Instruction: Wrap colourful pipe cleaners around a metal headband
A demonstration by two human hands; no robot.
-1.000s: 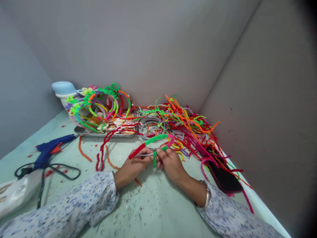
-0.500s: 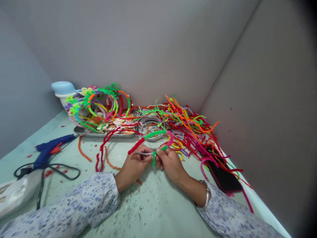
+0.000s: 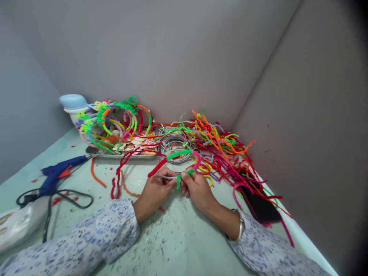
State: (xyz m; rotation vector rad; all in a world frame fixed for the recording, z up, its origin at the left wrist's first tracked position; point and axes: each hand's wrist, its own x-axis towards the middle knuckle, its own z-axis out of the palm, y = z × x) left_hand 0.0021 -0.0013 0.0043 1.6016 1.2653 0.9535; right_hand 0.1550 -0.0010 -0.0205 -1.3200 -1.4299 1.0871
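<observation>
Between my hands is a headband, a curved hoop wrapped in red, green and pink pipe cleaner, with a bare pale stretch on the near side. My left hand pinches that bare stretch from the left. At the right, my right hand is closed on the hoop beside its green part. A short green pipe cleaner end hangs down from the hoop between my fingertips. Behind the headband lies a coil of silver wire.
A metal tray holds shell-like discs, with several finished pipe-cleaner hoops leaning against a white pot with blue top. Loose pipe cleaners pile at right, partly over a phone. A blue glue gun lies left.
The green pipe cleaner end hanging between my fingertips shows a little shorter and its tip sits higher. Both hands stay almost in place, still on the headband.
</observation>
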